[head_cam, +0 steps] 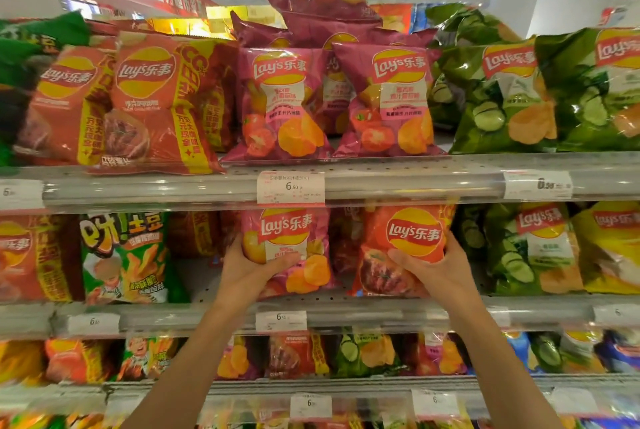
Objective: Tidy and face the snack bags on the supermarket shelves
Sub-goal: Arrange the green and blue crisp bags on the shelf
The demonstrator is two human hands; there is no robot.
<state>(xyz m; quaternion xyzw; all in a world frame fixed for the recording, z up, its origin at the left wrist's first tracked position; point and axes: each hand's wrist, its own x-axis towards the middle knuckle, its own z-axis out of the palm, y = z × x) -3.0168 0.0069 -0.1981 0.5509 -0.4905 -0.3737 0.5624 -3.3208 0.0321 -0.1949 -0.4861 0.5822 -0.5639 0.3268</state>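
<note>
Left hand (251,271) grips pink bag (289,248), right hand (438,267) grips red bag (403,248), both upright on middle shelf (363,305) near front edge; open gap between bags.

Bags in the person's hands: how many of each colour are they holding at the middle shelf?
Pink bag: 1, held by the left hand
Red bag: 1, held by the right hand
Total: 2

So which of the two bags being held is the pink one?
The left hand grips the pink tomato bag; the bag in the right hand is orange-red, with meat pictured on it.
</note>
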